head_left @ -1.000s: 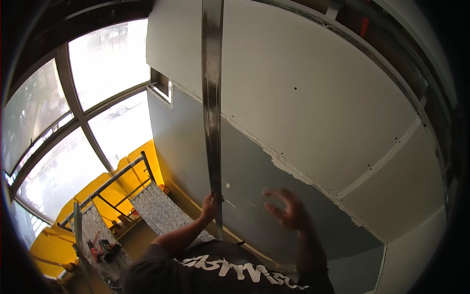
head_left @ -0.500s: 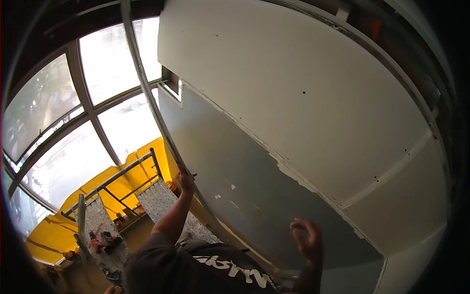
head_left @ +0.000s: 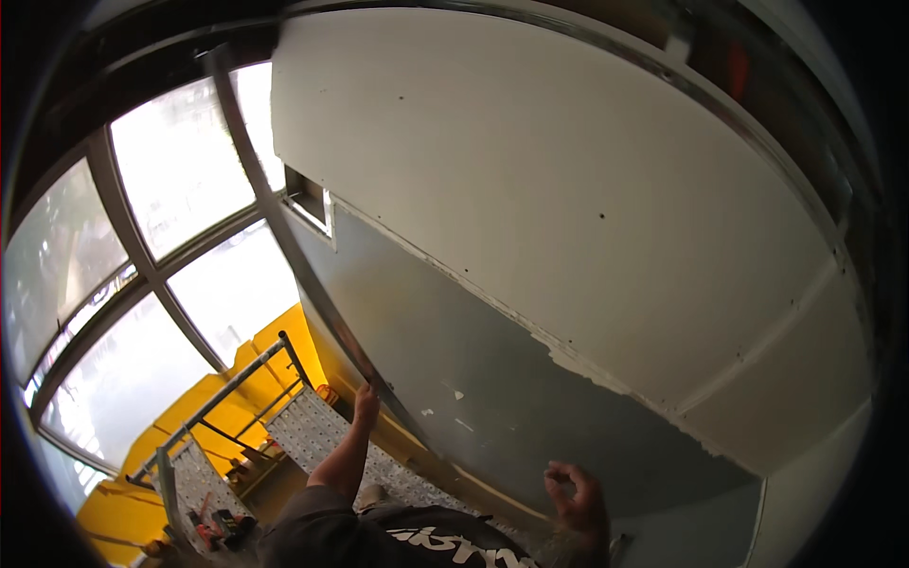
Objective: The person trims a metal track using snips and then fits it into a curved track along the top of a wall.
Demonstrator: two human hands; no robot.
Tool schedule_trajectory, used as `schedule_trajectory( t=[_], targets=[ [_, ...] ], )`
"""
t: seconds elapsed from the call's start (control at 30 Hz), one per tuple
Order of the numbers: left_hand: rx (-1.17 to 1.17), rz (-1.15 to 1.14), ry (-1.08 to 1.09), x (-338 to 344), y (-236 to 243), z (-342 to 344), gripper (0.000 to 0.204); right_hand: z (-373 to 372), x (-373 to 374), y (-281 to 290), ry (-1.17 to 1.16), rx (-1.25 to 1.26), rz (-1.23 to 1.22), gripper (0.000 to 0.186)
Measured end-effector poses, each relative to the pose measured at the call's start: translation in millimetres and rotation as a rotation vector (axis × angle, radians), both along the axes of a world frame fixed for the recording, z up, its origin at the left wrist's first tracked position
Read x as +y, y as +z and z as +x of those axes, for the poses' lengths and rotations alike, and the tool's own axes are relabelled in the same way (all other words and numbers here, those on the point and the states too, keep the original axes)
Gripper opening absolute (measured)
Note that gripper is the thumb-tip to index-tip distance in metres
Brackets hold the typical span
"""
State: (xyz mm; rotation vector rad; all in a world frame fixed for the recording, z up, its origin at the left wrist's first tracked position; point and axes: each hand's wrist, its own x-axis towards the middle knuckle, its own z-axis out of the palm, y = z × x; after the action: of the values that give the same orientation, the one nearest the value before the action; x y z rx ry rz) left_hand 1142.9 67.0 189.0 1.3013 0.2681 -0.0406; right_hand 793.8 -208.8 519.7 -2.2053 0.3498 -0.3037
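A long, narrow metal profile (head_left: 281, 232) runs on a slant from the dark upper left down past the windows. My left hand (head_left: 366, 407), at the end of my outstretched arm, is closed around it near its lower part. In front of the grey lower wall (head_left: 407, 312), on the right side, I have my right hand (head_left: 576, 497) raised. Its fingers curl in toward the thumb like a pinch; anything between them is too small to make out. White board (head_left: 530, 161) covers the wall above, with a ragged lower edge and dark screw spots.
Perforated metal scaffold planks (head_left: 317, 431) lie below on the left, beside a tubular guard rail (head_left: 222, 393). A red and black power tool (head_left: 222, 528) rests on one plank. Yellow sheeting (head_left: 270, 346) hangs under the windows (head_left: 180, 170). A rectangular opening (head_left: 308, 197) breaks the wall.
The view has tilted, so the windows and scaffold sit lower. The profile's top end has come into sight at the upper left. My right hand's fingers look more closed together; my left hand stays on the profile.
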Motion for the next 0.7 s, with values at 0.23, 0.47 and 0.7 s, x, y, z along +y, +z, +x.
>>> schedule_trajectory(
  t=[0.23, 0.47, 0.7],
  targets=[
    [-0.281, 0.212, -0.496, -99.0, -48.5, -54.2, 0.027, 5.2, 22.1, 12.5, 0.011, 0.000, -0.157, 0.027],
    [-0.565, 0.552, -1.061, -167.1, -12.3, -119.3, 0.028, 2.9, 16.4, 66.2, 0.245, -0.346, -1.013, 0.032],
    [-0.847, 0.371, -1.395, -221.7, 107.9, -181.6, 0.024, -31.2, -18.8, 73.8, 0.244, -0.225, -1.650, 0.033]
  ],
)
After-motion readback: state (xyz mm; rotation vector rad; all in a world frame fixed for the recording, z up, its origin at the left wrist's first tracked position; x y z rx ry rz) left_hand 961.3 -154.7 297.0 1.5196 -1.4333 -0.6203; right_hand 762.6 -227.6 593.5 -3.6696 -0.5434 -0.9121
